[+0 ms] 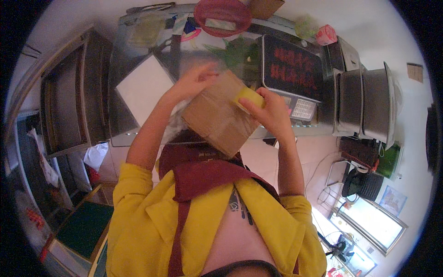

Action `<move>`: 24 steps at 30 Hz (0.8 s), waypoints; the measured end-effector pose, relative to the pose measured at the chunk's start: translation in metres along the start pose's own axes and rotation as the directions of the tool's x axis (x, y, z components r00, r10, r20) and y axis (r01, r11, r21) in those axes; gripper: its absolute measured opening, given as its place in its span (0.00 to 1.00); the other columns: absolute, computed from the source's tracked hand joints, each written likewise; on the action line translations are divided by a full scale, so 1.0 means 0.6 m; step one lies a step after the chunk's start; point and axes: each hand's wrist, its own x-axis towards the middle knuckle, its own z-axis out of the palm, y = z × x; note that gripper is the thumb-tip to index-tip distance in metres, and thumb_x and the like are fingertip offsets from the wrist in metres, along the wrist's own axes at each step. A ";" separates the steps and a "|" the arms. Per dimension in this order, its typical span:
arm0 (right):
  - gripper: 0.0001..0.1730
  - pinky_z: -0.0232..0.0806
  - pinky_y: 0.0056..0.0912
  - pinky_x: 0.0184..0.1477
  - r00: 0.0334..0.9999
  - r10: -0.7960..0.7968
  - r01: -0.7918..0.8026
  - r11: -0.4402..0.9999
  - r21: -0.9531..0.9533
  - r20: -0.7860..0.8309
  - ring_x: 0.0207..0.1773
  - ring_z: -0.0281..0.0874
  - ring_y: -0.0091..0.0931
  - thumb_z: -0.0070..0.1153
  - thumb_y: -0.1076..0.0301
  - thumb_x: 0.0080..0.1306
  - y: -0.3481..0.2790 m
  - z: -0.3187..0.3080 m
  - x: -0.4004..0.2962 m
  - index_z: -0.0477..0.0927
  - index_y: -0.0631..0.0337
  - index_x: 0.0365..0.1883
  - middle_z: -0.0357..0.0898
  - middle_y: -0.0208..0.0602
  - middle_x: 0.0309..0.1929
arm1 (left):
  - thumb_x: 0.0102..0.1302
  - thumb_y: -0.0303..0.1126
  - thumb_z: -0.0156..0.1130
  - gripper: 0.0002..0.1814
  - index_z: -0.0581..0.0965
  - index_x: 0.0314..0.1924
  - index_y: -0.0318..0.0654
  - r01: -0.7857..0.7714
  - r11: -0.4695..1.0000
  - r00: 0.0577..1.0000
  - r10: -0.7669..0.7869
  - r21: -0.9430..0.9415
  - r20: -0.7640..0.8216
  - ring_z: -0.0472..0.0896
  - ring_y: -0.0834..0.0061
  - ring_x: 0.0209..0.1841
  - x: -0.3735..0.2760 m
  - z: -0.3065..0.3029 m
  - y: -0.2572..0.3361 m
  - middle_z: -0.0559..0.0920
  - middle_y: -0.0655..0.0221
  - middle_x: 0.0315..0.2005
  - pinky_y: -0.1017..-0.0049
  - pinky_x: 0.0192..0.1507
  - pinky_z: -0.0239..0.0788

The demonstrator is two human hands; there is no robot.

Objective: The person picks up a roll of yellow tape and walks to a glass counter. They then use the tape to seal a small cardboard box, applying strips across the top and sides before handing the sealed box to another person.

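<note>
A cardboard box (218, 114) with clear tape across it lies tilted at the near edge of a glass-topped counter, before my chest. My right hand (273, 107) grips a yellow roll of tape (250, 98) against the box's right side. At the box's upper left is my left hand (199, 78), its fingers bent and blurred; whether they touch the cardboard I cannot tell. A white square sheet or flat panel (145, 88) lies left of the box, beside my left forearm.
A counter scale (292, 65) with a keypad stands to the right. Behind the box is a red plastic basin (223, 17), with a brown carton (265, 7) next to it. Grey bins (349, 100) stand far right; a wooden cabinet (86, 90) is at the left.
</note>
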 end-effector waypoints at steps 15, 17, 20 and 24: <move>0.23 0.67 0.26 0.20 0.903 0.409 -0.430 0.854 0.293 0.134 0.16 0.74 0.22 0.65 0.51 0.57 0.219 0.049 -0.174 0.81 0.67 0.28 0.77 0.35 0.17 | 0.53 0.38 0.69 0.43 0.61 0.68 0.45 -0.036 0.918 0.982 0.106 0.395 -0.156 0.69 0.57 0.62 -0.072 0.057 0.008 0.71 0.54 0.60 0.68 0.64 0.57; 0.27 0.69 0.28 0.23 0.943 0.328 -0.329 0.906 0.268 0.047 0.18 0.76 0.26 0.65 0.45 0.55 0.253 0.103 -0.154 0.81 0.67 0.27 0.77 0.38 0.17 | 0.52 0.41 0.68 0.44 0.61 0.68 0.44 -0.120 0.735 0.937 0.306 0.668 -0.168 0.62 0.56 0.67 -0.065 0.071 0.012 0.65 0.57 0.65 0.62 0.68 0.50; 0.28 0.71 0.35 0.28 0.969 0.242 -0.246 0.933 0.261 0.048 0.24 0.80 0.33 0.65 0.44 0.53 0.259 0.139 -0.118 0.81 0.66 0.27 0.80 0.43 0.21 | 0.55 0.46 0.63 0.43 0.59 0.69 0.45 -0.142 0.181 0.930 0.361 0.973 0.068 0.48 0.58 0.73 -0.049 0.112 0.043 0.54 0.61 0.70 0.53 0.71 0.35; 0.25 0.72 0.43 0.37 0.946 0.289 -0.323 0.886 0.333 0.149 0.33 0.81 0.43 0.65 0.46 0.53 0.269 0.129 -0.092 0.81 0.58 0.38 0.82 0.47 0.30 | 0.56 0.54 0.57 0.43 0.59 0.69 0.47 -0.358 0.063 0.920 0.197 0.932 0.340 0.44 0.61 0.74 -0.019 0.220 0.061 0.53 0.65 0.71 0.44 0.70 0.24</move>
